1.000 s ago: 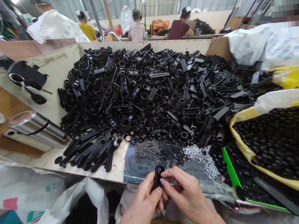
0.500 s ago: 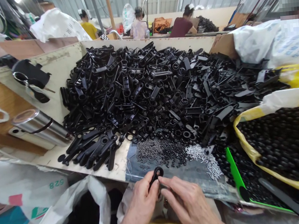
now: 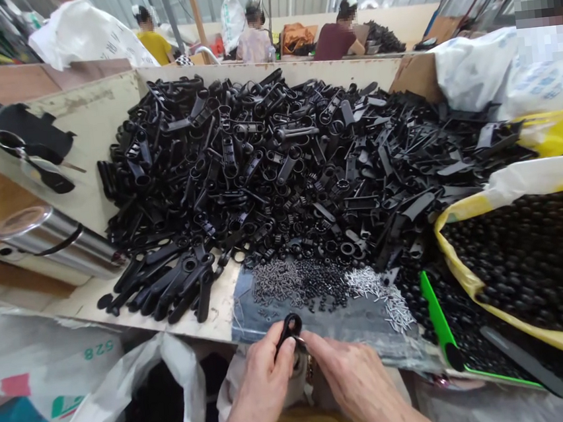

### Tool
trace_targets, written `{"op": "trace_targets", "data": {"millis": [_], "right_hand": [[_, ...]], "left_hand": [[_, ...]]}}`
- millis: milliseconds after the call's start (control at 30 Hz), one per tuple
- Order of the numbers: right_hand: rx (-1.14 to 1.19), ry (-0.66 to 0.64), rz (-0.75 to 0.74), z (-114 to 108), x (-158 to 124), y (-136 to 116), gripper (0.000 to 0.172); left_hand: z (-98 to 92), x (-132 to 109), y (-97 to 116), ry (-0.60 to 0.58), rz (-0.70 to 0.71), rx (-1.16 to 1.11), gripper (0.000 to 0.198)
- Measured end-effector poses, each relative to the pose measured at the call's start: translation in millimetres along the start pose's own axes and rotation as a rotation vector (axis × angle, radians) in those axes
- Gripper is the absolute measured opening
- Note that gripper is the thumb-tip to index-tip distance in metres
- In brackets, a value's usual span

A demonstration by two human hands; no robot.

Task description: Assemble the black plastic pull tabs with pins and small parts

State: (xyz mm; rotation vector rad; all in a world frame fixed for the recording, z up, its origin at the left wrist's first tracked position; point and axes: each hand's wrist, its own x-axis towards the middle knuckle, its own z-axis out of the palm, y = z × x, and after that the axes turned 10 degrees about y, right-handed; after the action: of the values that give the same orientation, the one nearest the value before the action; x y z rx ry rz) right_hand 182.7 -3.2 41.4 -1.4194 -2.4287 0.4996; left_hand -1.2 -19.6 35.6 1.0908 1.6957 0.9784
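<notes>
My left hand (image 3: 266, 378) is closed around a black plastic part with a ring-shaped end (image 3: 292, 326); the ring sticks up past the thumb and the rest lies hidden in the fingers. Close against that part, my right hand (image 3: 354, 370) is closed in a pinch at the ring's right side. A thin shiny sliver shows by its fingertips, too small to name. Just beyond the hands, small grey springs or coils (image 3: 274, 283), tiny black pieces (image 3: 324, 281) and silver pins (image 3: 368, 283) lie in heaps on a dark sheet (image 3: 257, 325).
A large pile of black plastic parts (image 3: 236, 155) fills the bin. Long black handles (image 3: 179, 280) lie left, near a steel flask (image 3: 60, 239). White sack (image 3: 177, 367) stands front left; yellow-rimmed bag (image 3: 459, 273) and green tray edge (image 3: 438, 318) are right. Several people sit beyond.
The view has shifted slightly, moving the scene left and up. My right hand's fingers have drawn in and sit a little lower against the black part; my left hand keeps its hold.
</notes>
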Motion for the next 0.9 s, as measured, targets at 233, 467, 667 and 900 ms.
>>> {"op": "trace_targets", "data": {"millis": [233, 467, 667, 900], "right_hand": [[-0.21, 0.039, -0.05, -2, 7, -6, 0.046], [-0.302, 0.096, -0.108, 5, 5, -12, 0.045], [-0.251, 0.075, -0.015, 12, 10, -30, 0.018], [-0.304, -0.11, 0.049, -20, 27, -47, 0.014]], "left_hand": [[3.2, 0, 6, 0.038, 0.013, 0.054, 0.033], [10.5, -2, -1, 0.087, 0.06, 0.165, 0.035], [12.2, 0, -7, 0.087, 0.087, 0.159, 0.035], [9.2, 24, -35, 0.135, 0.025, 0.015, 0.037]]}}
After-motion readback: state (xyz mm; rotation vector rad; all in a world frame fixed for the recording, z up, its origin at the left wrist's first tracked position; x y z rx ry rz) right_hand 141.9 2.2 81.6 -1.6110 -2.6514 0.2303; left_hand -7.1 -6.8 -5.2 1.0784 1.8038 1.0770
